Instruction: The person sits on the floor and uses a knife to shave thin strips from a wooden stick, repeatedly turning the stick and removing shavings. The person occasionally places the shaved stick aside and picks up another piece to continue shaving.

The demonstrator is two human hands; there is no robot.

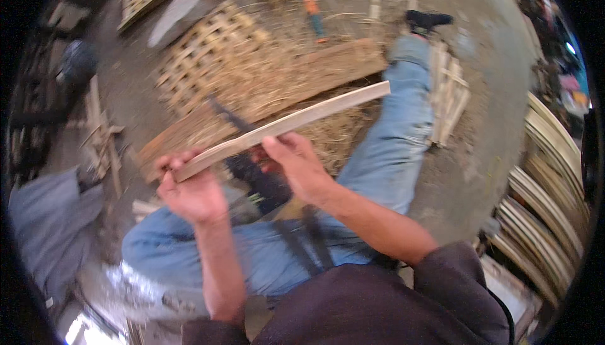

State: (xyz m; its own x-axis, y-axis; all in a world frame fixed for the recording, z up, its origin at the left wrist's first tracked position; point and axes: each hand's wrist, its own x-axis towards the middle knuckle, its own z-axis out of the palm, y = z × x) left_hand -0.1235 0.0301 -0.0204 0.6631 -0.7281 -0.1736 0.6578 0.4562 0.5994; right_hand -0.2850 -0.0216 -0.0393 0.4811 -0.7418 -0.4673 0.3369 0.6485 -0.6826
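Note:
A long pale wooden strip is held slantwise across my lap, its far end up to the right. My left hand grips the near left end, with the fingers curled round it. Near the strip's middle, my right hand is closed on it, thumb along the near side. Beneath the strip lies a dark item with green marks, blurred and partly covered. A dark pointed piece sticks out beyond the strip; I cannot make out its kind. A thick wooden plank lies just past it, strewn with shavings.
Behind the plank stands a woven wooden lattice. An orange and teal-handled tool lies beyond. Thin slats rest beside my outstretched leg. Bundled long strips line the right; grey cloth is at left.

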